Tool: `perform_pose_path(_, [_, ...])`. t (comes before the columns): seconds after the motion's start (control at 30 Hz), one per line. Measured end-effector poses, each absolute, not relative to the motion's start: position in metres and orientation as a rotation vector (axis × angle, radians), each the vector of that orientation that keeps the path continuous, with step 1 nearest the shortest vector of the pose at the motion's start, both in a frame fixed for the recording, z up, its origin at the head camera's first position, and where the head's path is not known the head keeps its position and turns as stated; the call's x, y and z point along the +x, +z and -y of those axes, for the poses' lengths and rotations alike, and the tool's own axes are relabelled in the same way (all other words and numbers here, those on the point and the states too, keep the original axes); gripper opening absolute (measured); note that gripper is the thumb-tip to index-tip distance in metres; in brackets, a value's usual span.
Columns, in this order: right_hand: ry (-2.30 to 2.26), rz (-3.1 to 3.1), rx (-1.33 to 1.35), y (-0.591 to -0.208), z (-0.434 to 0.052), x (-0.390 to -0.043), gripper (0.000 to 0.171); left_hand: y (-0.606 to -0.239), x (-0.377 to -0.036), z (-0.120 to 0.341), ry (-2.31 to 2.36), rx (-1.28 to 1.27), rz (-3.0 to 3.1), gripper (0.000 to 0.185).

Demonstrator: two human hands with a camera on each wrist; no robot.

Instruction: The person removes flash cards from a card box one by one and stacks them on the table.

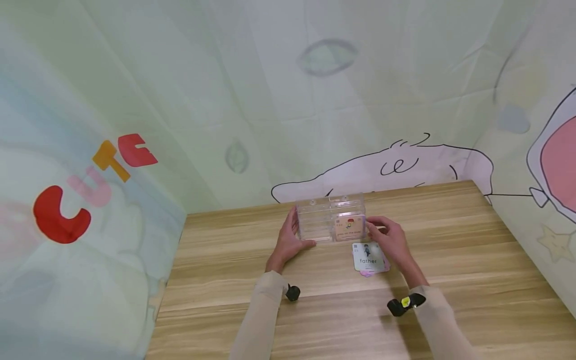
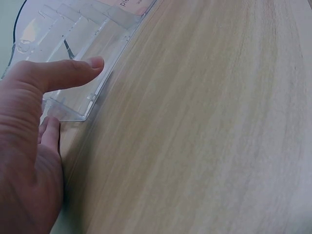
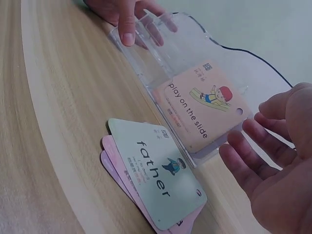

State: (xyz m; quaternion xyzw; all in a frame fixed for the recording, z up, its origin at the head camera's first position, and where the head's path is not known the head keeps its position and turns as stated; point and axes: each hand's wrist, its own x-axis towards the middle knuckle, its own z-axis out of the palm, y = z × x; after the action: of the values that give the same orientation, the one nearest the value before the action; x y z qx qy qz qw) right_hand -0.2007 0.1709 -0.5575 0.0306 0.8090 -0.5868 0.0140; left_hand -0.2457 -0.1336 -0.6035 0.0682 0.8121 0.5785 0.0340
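A clear plastic card holder with stepped compartments stands near the table's back edge. My left hand holds its left end, thumb across the front and fingers at the side and behind. A peach card reading "play on the slide" leans in the right compartment; whether more cards lie behind it is hidden. My right hand is beside the holder's right end, fingers loosely bent and holding nothing; contact with the holder is unclear. Just in front lies a small stack of cards, with a pale green "father" card on top.
The wood-grain table extends in front and to both sides. A printed fabric backdrop hangs behind it and along the left and right sides. Pink and purple cards stick out below the "father" card.
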Motion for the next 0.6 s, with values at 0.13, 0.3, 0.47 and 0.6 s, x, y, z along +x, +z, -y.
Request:
perform_pose_path(0.13, [-1.791, -2.539, 0.091, -0.5586, -0.1669, -0.2030, 0.035, -0.6033, -0.2454, 0.1328, 1.760, 0.208, -2.511, 0.125])
perform_pose_path(0.3, [-1.797, -2.543, 0.098, -0.5580, -0.1638, -0.2047, 0.034, -0.6038, -0.2459, 0.1317, 1.769, 0.221, -2.528, 0.125])
perform_pose_path(0.47, [-1.817, -2.529, 0.076, -0.5573, -0.1626, -0.2063, 0.033, -0.6027, -0.2457, 0.1309, 1.776, 0.227, -2.523, 0.125])
perform_pose_path(0.6, [-1.809, -2.527, 0.056, -0.5569, -0.1619, -0.2070, 0.034, -0.6032, -0.2456, 0.1318, 1.772, 0.231, -2.528, 0.124])
